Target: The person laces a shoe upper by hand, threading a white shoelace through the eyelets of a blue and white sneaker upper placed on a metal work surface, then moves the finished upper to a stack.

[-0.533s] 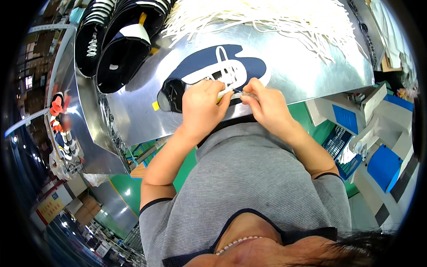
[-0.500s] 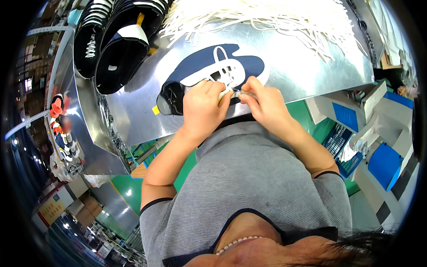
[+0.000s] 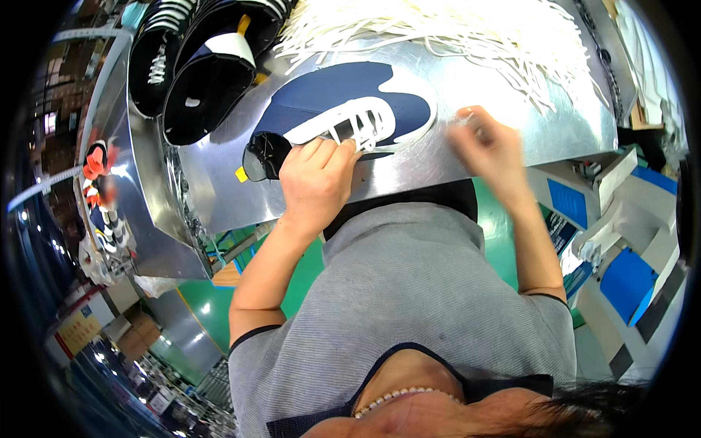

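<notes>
One navy shoe upper (image 3: pixel 328 91), just beyond the left hand (image 3: pixel 315 179), is gripped by it near the white lacing (image 3: pixel 370 134); presumably soft and light, it is best held there. Whether the blurred right hand (image 3: pixel 491 144) holds anything cannot be told.

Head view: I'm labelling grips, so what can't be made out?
Head view only:
Right bare hand: motion blur obscures its grip.
Navy and white lace-up shoe: near side partly behind left bare hand.
Heap of long white laces: top edge cuts it off.
</notes>
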Motion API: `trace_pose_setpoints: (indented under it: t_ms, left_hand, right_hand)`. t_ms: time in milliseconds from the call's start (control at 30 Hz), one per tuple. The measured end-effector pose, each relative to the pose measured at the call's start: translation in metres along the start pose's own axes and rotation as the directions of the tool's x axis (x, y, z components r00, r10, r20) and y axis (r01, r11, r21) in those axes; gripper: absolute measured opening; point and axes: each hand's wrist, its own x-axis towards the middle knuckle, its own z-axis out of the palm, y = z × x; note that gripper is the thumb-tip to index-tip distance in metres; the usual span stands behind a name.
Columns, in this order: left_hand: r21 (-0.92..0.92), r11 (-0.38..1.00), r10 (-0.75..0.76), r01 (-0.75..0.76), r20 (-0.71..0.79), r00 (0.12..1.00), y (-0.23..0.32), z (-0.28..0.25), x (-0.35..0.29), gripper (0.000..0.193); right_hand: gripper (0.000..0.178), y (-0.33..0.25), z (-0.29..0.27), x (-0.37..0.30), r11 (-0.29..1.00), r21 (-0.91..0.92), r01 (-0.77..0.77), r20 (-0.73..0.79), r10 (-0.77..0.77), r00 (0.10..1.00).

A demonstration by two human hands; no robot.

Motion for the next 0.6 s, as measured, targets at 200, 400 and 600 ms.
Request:
trace_pose_setpoints:
  t_ms: [200,400,600]
  left_hand:
    - [0.009,0.991,0.132,-0.131,-0.045,0.99,0.006,0.004,0.006,0.013]
    - [0.062,0.992,0.115,-0.109,-0.113,0.987,-0.003,0.009,-0.009,0.015]
    - [0.029,0.989,0.151,-0.148,-0.13,0.98,-0.005,0.014,-0.01,0.021]
  right_hand:
    - [0.019,-0.072,0.029,0.038,0.643,-0.051,0.764,0.243,-0.734,0.634]
    - [0.009,-0.06,0.053,0.037,0.642,-0.317,0.699,0.305,-0.628,0.716]
    - [0.018,-0.083,0.041,0.057,0.894,-0.207,0.397,0.459,-0.27,0.847]
